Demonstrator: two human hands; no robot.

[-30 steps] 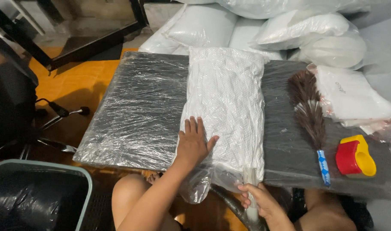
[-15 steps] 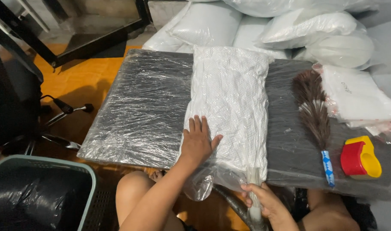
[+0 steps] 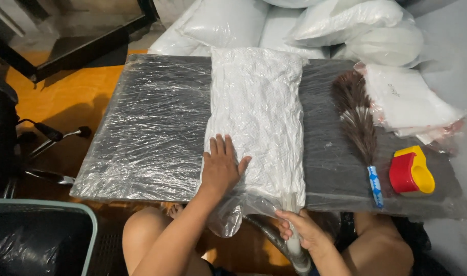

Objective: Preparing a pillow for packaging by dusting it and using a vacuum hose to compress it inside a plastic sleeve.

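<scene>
A flat white pillow sealed in a clear plastic bag lies lengthwise across a dark table wrapped in plastic film. My left hand presses flat on the bag's near left corner, fingers spread. My right hand grips a pale hose nozzle that enters the bag's open mouth at the table's front edge. A grey hose runs down from it between my knees.
A brown feather duster with a blue-white handle and a red and yellow tape dispenser lie right of the pillow. Bagged flat items sit at far right, stuffed pillows behind. A bin and chair base stand left.
The view has shifted slightly. My left hand stays flat on the bag and my right hand keeps hold of the nozzle; the bagged pillow looks about as flat as before.
</scene>
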